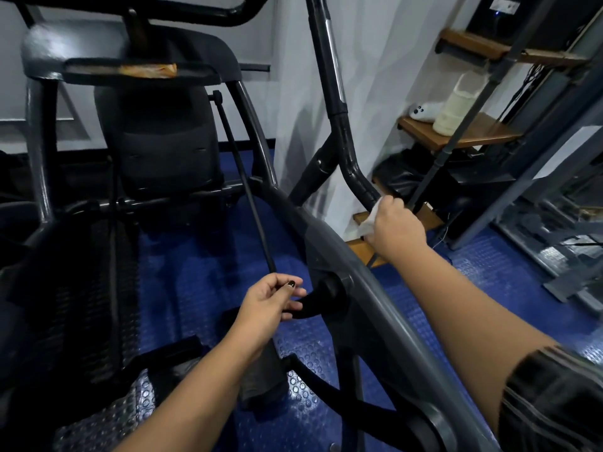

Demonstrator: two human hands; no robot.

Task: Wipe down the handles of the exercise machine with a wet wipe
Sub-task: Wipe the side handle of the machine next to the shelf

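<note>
Gripping a crumpled white wet wipe [370, 220], the right hand [396, 225] closes round the lower bend of the exercise machine's upright black handlebar [342, 132]. The wipe sits between palm and bar. It is bunched at the thumb side of the hand and trails below it, touching the tube where it bends toward the grey frame arc [375, 288]. The left hand [269, 305], lower and nearer the person, pinches the end of a short black curved grip [313, 303] that juts from that arc, thumb on top and fingers beneath. A thin black rod [241, 177] runs down to just behind its knuckles. Blue studded floor matting [489, 265] lies under the machine; wooden shelves [470, 132] stand behind the right hand.
</note>
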